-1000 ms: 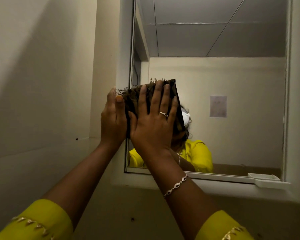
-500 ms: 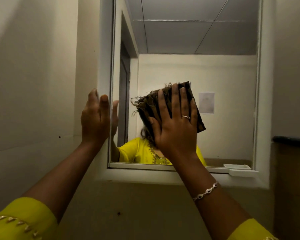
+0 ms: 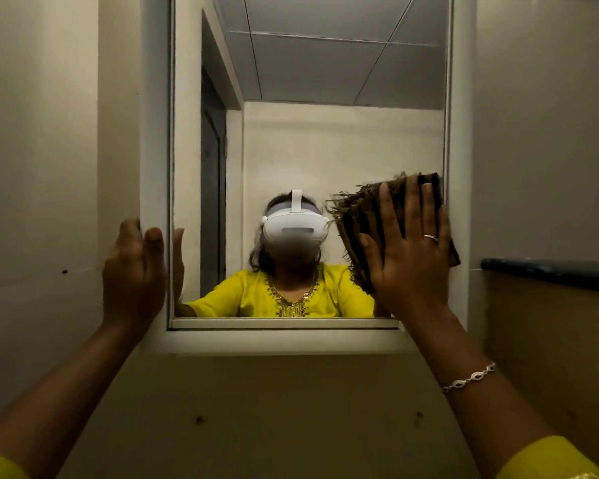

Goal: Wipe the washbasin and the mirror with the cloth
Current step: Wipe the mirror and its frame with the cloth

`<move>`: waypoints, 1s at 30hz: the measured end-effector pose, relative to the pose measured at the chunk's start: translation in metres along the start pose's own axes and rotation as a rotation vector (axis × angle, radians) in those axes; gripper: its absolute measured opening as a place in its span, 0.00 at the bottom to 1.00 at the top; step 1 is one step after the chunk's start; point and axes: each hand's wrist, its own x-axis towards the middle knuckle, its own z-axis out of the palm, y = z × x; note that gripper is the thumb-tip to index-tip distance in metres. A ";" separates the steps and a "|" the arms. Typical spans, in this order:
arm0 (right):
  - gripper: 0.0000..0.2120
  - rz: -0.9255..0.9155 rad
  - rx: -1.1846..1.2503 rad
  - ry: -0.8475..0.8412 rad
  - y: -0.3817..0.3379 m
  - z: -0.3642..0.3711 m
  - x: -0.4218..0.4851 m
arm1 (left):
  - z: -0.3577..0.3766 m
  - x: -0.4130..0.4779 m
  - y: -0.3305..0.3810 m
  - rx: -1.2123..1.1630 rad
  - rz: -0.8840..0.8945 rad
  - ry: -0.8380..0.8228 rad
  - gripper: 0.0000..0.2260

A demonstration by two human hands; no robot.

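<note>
Rightward goes the frayed brown cloth [image 3: 360, 216], right hand [image 3: 408, 257] pressing it flat-fingered onto the white-framed mirror [image 3: 308, 150]; loose-fingered left hand [image 3: 132, 271] braces alongside.

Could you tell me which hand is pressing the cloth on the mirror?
The right hand, wearing a ring, presses the fringed cloth flat on the mirror; the left hand holds nothing, by the mirror frame.

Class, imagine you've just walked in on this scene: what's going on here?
A person in yellow sleeves is wiping a white-framed wall mirror. Their right hand presses a dark brown, fringed cloth flat against the glass near its right edge. The left hand rests open against the mirror's left frame. No washbasin is in view.
</note>
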 end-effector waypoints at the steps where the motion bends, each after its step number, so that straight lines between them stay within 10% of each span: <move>1: 0.28 0.021 -0.007 0.002 0.004 -0.001 -0.001 | -0.001 -0.007 -0.002 0.000 -0.009 -0.011 0.23; 12: 0.31 0.212 -0.036 -0.040 -0.030 0.003 -0.007 | -0.002 -0.035 -0.005 -0.025 -0.120 0.004 0.22; 30: 0.29 -0.099 0.087 -0.079 -0.197 0.024 -0.018 | 0.004 -0.037 -0.015 -0.163 -0.290 -0.003 0.22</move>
